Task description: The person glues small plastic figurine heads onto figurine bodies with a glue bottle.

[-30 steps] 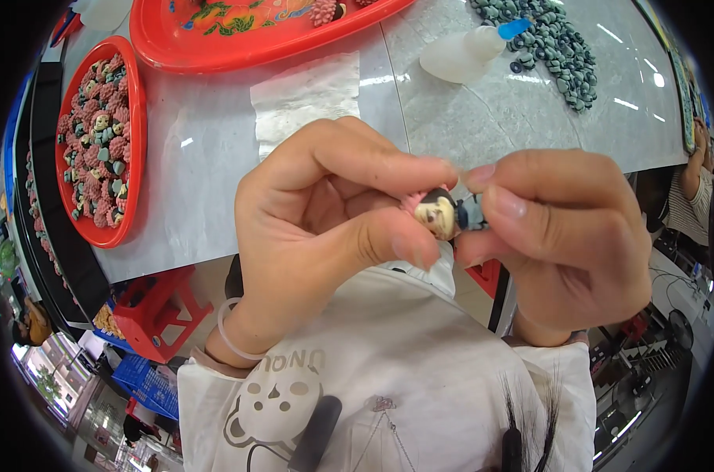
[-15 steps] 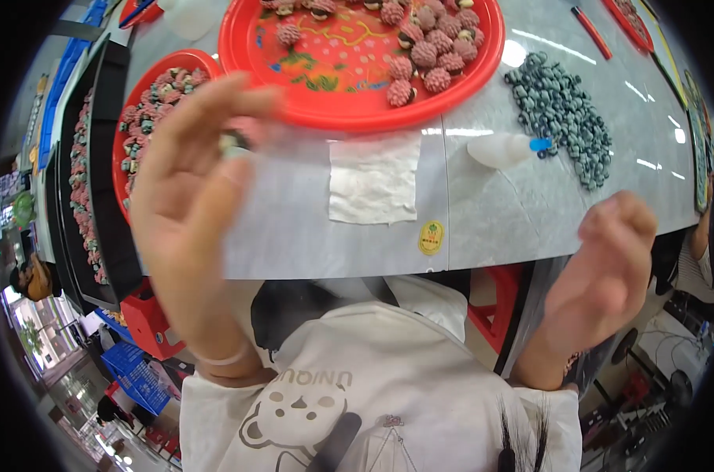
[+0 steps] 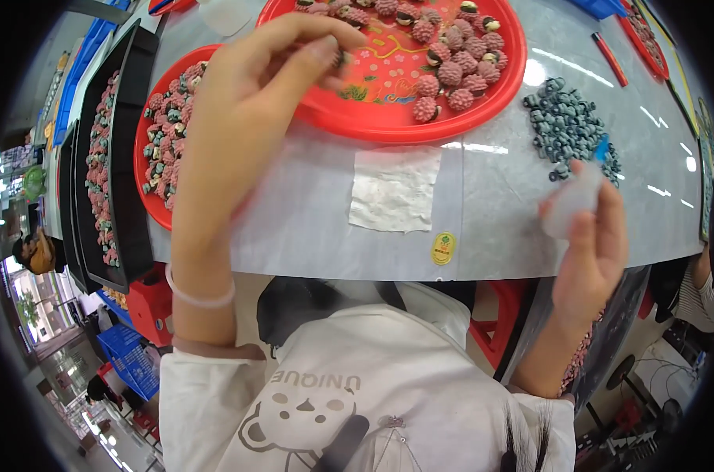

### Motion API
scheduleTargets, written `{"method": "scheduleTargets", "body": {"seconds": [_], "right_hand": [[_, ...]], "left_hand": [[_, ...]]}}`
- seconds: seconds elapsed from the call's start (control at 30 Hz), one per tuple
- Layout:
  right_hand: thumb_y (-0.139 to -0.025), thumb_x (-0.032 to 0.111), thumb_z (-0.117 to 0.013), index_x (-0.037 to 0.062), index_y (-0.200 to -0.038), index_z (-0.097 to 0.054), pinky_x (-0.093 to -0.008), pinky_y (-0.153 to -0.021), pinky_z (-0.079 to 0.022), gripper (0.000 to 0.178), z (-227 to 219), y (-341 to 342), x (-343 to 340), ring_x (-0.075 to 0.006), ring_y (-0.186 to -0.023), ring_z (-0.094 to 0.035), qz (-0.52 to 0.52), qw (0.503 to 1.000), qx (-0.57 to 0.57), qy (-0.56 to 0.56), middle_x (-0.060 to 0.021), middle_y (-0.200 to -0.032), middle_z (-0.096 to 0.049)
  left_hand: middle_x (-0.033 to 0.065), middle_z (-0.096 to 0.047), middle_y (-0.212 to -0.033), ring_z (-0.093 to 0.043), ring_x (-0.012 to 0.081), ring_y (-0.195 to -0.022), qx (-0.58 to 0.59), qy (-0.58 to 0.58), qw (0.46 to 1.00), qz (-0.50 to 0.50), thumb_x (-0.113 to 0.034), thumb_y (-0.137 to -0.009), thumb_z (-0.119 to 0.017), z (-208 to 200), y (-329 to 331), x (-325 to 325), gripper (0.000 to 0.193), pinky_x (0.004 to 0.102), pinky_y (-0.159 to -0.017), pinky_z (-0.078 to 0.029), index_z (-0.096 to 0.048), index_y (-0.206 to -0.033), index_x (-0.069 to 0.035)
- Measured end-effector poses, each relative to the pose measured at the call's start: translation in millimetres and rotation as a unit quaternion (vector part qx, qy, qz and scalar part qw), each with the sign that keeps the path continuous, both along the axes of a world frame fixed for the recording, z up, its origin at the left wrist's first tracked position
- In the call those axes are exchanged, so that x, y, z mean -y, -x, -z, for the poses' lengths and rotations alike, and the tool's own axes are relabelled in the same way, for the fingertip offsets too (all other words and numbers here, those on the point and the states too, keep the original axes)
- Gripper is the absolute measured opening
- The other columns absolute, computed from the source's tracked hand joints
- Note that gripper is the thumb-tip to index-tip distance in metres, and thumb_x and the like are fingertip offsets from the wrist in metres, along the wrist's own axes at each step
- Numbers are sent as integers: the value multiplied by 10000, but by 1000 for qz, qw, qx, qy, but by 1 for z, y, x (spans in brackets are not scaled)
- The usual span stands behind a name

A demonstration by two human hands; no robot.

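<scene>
My right hand (image 3: 593, 236) is wrapped round a translucent white squeeze bottle (image 3: 571, 206) with a blue tip (image 3: 601, 148). The bottle is raised beside a pile of small dark teal pieces (image 3: 565, 118), its tip pointing up and away from me. My left hand (image 3: 274, 86) reaches over the near left part of a red patterned tray (image 3: 467, 130), thumb and fingers pinched on a small piece, dark and pinkish, mostly hidden and blurred. Bumpy pink ball-shaped pieces (image 3: 450, 74) with dark and cream openings lie in the tray, mainly on its right side.
A creased white cloth (image 3: 394, 189) and a yellow oval sticker (image 3: 443, 248) are on the grey table. At left, a red bowl (image 3: 143, 177) holds many pink-and-teal pieces, beside a black tray (image 3: 129, 157) with more. A red pen-like stick (image 3: 610, 60) lies at the far right.
My right hand has moved to the squeeze bottle and lifted it off the table. My left hand has moved from beside the red bowl forward and right over the tray. The view has shifted slightly.
</scene>
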State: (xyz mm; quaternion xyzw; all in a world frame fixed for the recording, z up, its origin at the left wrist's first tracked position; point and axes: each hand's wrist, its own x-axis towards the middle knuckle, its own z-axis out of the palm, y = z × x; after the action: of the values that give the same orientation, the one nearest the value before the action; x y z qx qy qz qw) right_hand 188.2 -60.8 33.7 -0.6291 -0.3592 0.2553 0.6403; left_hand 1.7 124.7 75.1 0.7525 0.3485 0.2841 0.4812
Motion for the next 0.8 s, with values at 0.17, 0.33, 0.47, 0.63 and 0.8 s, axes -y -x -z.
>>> {"method": "scheduleTargets", "body": {"seconds": [0.17, 0.33, 0.47, 0.63, 0.8], "right_hand": [[-773, 300, -584, -45, -1055, -460, -221, -509, -408, 462, -19, -12, 18, -125, -608, -501, -62, 996, -57, 11, -96, -835, -518], [-705, 317, -653, -17, -1000, -458, -213, -560, -409, 486, -32, -18, 21, -145, -675, -509, -74, 997, -9, 16, -142, -867, -512], [-740, 370, -593, -18, -1006, -449, -229, -746, -377, 492, -31, -19, 21, -185, -889, -467, -85, 996, 10, -39, -186, -933, -490], [-794, 354, -514, -68, -1009, -435, -219, -658, -365, 480, -35, -22, 26, -176, -798, -471, -110, 994, 19, -22, -178, -923, -459], [-823, 303, -483, -76, -994, -452, -275, -776, -398, 417, -37, -12, 27, -217, -912, -460, -111, 994, 10, -4, -165, -946, -432]], "left_hand": [[162, -505, -956, -550, 167, -736, 253, 191, 940, 124, -111, -752, -600, 25, 6, 65, 231, 240, -616, -433, -490, -917, 8], [144, -509, -906, -548, 161, -725, 287, 343, 891, 81, -192, -756, -614, 41, -8, 95, 285, 216, -591, -441, -489, -916, 8], [158, -523, -911, -550, 155, -729, 320, 359, 870, 104, -222, -785, -578, 51, -9, 103, 290, 195, -563, -438, -483, -927, 12], [160, -507, -968, -544, 148, -749, 287, 446, 841, 106, -287, -839, -486, 46, -1, 101, 366, 195, -588, -453, -430, -1011, 32], [161, -506, -982, -544, 139, -751, 286, 424, 856, 74, -269, -821, -523, 44, -6, 109, 360, 190, -628, -444, -441, -1002, 30]]}}
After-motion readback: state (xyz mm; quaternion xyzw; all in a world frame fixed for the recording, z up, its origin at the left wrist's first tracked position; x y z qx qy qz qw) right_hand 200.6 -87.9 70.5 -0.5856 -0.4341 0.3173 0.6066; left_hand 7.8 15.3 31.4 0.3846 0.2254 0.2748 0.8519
